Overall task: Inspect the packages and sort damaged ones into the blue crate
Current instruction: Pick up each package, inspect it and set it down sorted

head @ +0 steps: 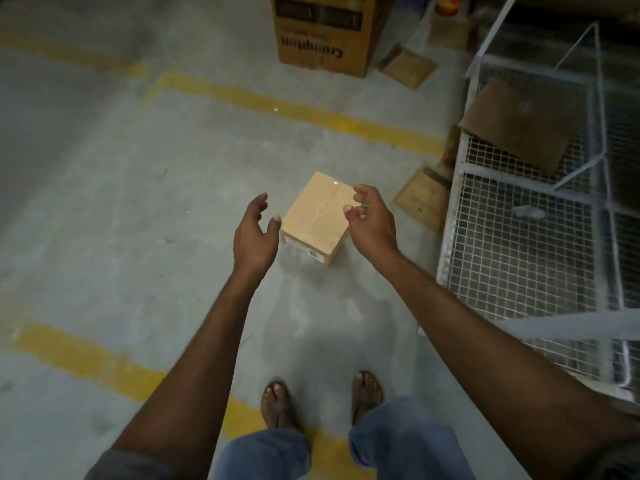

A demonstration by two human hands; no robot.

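A small cardboard package [313, 221] sits on the concrete floor [138, 188], sealed along its top with a strip of clear tape and carrying a small label low on its near side. The person stands over it with both arms stretched down toward it. The left hand [256, 233] is spread and relaxed, palm turned toward the package, its thumb tip just beside the package's left edge; it holds nothing. The right hand [372, 225] hangs over the package's right corner with fingers loosely curled and grips nothing; whether it touches the cardboard cannot be told.

To the right stands a white wire-mesh cage [519, 244] with a bent sheet of brown cardboard [519, 129] lying in it. A brown padded envelope [424, 197] lies on the floor against the cage's front, and another [408, 65] lies farther back, beside a large printed carton [329, 32]. Yellow painted lines [298, 109] cross the floor. The person's sandalled feet [277, 405] and blue jeans [401, 441] show at the bottom.
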